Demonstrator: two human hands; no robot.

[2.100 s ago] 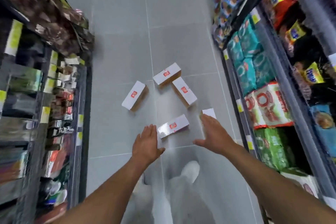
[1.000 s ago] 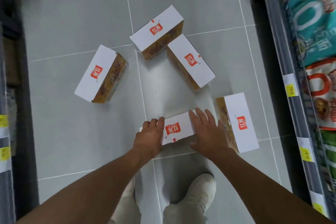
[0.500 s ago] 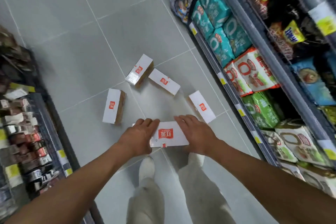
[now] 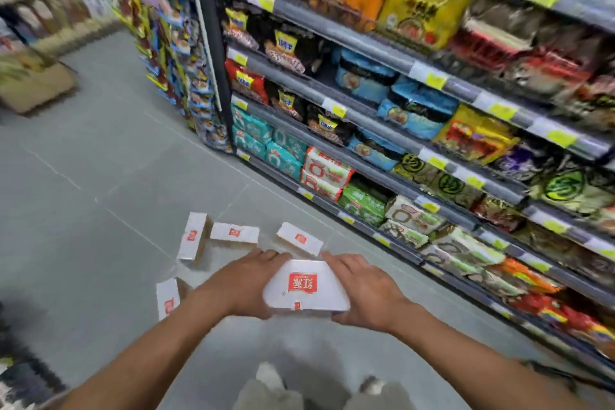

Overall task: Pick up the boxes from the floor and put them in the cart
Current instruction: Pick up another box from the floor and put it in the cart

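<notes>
A white box with a red logo [image 4: 306, 288] is held above the floor between both hands. My left hand [image 4: 238, 286] grips its left end and my right hand [image 4: 364, 293] grips its right end, fingers wrapped over the far edge. Several more white boxes lie on the grey tiled floor: one [image 4: 192, 240] standing on its side, one [image 4: 234, 233] beside it, one [image 4: 299, 240] just beyond my fingers, and one [image 4: 168, 298] left of my left wrist. No cart is in view.
A long shelf unit [image 4: 416, 130] packed with snack and noodle bags runs along the right. A hanging product rack [image 4: 173, 53] stands at its far end. A cardboard box [image 4: 33, 83] sits at the far left. My feet [image 4: 269, 376] are below the hands.
The box has been lifted off the floor in both hands and raised closer to me. The view has swung up and to the right, onto the right-hand shelves.
</notes>
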